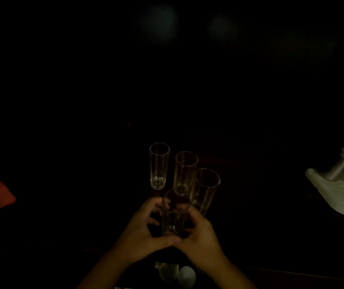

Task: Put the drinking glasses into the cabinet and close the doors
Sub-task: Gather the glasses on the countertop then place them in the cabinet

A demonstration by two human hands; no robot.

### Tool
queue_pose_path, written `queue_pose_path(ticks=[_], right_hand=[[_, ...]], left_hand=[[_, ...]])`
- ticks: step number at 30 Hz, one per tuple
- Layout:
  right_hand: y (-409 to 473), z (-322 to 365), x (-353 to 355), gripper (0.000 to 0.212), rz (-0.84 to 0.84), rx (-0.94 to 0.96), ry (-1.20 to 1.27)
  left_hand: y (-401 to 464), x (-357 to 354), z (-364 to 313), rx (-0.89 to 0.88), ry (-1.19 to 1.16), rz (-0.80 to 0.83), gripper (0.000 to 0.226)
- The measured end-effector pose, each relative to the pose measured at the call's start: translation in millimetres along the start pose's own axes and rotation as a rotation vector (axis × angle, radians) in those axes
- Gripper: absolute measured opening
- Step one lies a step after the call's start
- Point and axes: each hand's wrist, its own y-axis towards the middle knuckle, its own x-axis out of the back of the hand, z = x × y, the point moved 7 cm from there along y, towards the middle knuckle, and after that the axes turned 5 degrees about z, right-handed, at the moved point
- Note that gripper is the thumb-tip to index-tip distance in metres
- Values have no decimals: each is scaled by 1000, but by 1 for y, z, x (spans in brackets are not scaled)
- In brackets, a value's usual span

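The scene is very dark. Several tall clear drinking glasses stand close together low in the middle. The far left glass [159,165] stands apart and upright. A second glass [185,173] is behind my hands, and a third glass [205,189] leans at the right. The nearest glass [174,213] sits between both hands. My left hand [144,232] curls around its left side, and my right hand [201,234] wraps its right side, also touching the third glass. The cabinet is lost in the dark.
A pale cloth-like object with a metal cylinder [339,182] lies at the right edge. An orange triangle [3,193] shows at the left. Pale rounded things [185,276] sit below my wrists. All else is black.
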Motion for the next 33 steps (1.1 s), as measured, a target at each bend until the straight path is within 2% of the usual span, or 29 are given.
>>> queue_pose_path(ticks=[3, 9, 17, 20, 24, 29, 33], right_hand=[[15, 4, -14, 59, -2, 25, -33], [50, 8, -36, 57, 30, -7, -51], [68, 35, -35, 68, 43, 23, -219], [63, 54, -28, 79, 29, 46, -403], [55, 79, -11, 83, -3, 128, -665], [50, 118, 23, 65, -44, 272, -882], [54, 132, 63, 63, -123, 250, -944]], left_hand=[[7, 15, 5, 66, 8, -91, 87], [21, 47, 7, 31, 60, -240, 61], [44, 64, 8, 65, 96, -280, 54], [52, 64, 11, 85, 127, -291, 51], [61, 66, 9, 64, 190, -319, 56], [72, 68, 13, 46, 202, -367, 83], [77, 68, 14, 30, 218, -369, 94]])
